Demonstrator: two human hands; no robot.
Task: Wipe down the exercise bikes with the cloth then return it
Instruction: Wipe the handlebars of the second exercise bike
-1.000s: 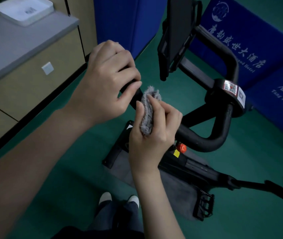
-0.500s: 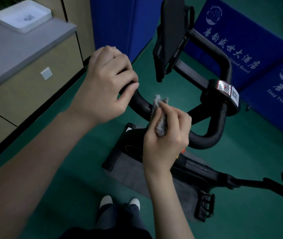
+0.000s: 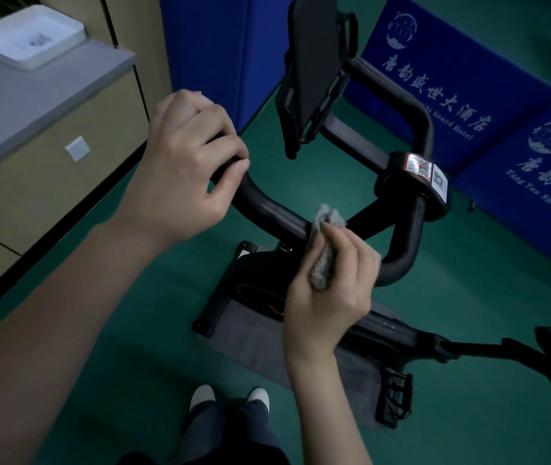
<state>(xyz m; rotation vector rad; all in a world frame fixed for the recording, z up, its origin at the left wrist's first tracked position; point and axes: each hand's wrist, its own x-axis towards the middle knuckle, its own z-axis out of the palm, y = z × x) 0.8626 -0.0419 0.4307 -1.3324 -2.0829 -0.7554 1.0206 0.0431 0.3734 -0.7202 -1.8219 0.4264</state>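
Presently, we record the left hand [image 3: 183, 169] closed around the left end of the handlebar [image 3: 267, 206], fingers curled over the top and thumb toward the bend. The right hand [image 3: 331, 297] grips the grey cloth [image 3: 322, 266], which is bunched in the palm with the fingers folded over it. The cloth's upper tuft touches the handlebar at the middle of its near curve. We cannot tell whether it wraps the bar or meets only one face.

Risks, in our judgement:

1. The cloth is wadded small, so only a narrow tuft bears on the bar. The underside and far face may go unwiped.
2. The stretch of handlebar under the left hand is covered and will be missed unless that hand shifts.
3. The stickered clamp [image 3: 418, 166] at the handlebar's right side has label edges that a dragged cloth could snag or lift.
4. The screen holder [image 3: 314, 72], standing just above the handlebar's centre, sits close to the wiping path. A careless sweep could knock it.
5. The pedal [image 3: 396, 397] and grey mat [image 3: 260, 340] lie below the handlebar, near the person's shoes [image 3: 202, 396]. Stepping round could catch a foot.

The return spot is unconfirmed. A white tray [image 3: 29, 35] sits on the counter [image 3: 32, 95] left of the handlebar.
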